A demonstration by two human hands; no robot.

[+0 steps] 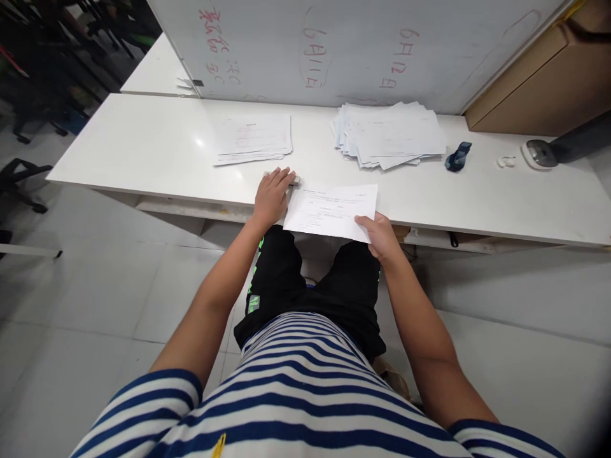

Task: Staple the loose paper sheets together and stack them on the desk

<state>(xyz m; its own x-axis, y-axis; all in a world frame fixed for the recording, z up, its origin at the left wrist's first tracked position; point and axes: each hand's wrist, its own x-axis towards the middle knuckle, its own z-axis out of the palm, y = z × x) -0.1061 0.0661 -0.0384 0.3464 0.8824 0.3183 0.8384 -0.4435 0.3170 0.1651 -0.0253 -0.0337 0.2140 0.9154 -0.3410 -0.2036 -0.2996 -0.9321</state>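
A printed sheet of paper (329, 207) extends over the desk's front edge, tilted slightly. My right hand (382, 236) pinches its lower right corner, thumb on top. At the sheet's upper left corner, my left hand (274, 196) lies over a small grey device that looks like a stapler (296, 182), mostly hidden under the fingers. Whether the paper's corner is inside the stapler's jaws, I cannot tell. Behind my left hand rests a neat stack of printed sheets (252, 137). A larger, uneven pile of papers (391, 135) lies farther right.
The white desk (157, 143) backs onto a whiteboard (358, 51) with red writing. To the right are a dark blue tape dispenser (458, 157), a small white item (506, 161), a white-and-grey object (539, 154) and a cardboard box (534, 83). An open shelf (224, 211) runs beneath.
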